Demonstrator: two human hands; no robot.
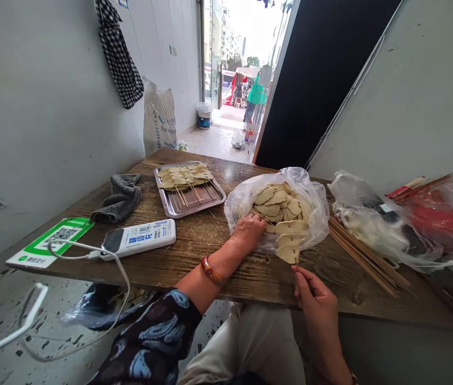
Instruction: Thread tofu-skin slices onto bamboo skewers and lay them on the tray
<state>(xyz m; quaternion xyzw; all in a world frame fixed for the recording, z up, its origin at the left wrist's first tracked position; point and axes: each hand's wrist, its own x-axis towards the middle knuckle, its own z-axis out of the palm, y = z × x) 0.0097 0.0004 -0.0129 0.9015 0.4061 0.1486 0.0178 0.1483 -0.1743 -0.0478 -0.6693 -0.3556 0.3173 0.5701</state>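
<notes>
My right hand (pixel 317 299) pinches the lower end of a thin wooden skewer (pixel 297 264). Several flat, pale yellow-green slices (pixel 290 240) are threaded on it, overlapping in a row that points away from me. A clear plastic bag (pixel 314 195) lies open behind them, with a heap of the same loose slices (pixel 276 202) inside. At the bag's near left edge rests my left hand (pixel 249 233), fingers curled against the heap. Its fingertips are partly hidden, so whatever they grip cannot be made out.
A metal tray (pixel 174 209) holds several loaded skewers (pixel 186 179). Left of it lie a grey cloth (pixel 120 198), a white device (pixel 141 238) with a cable and a QR-code card (pixel 58 240). Bare skewers (pixel 365 256) and plastic bags (pixel 402 230) lie at the right.
</notes>
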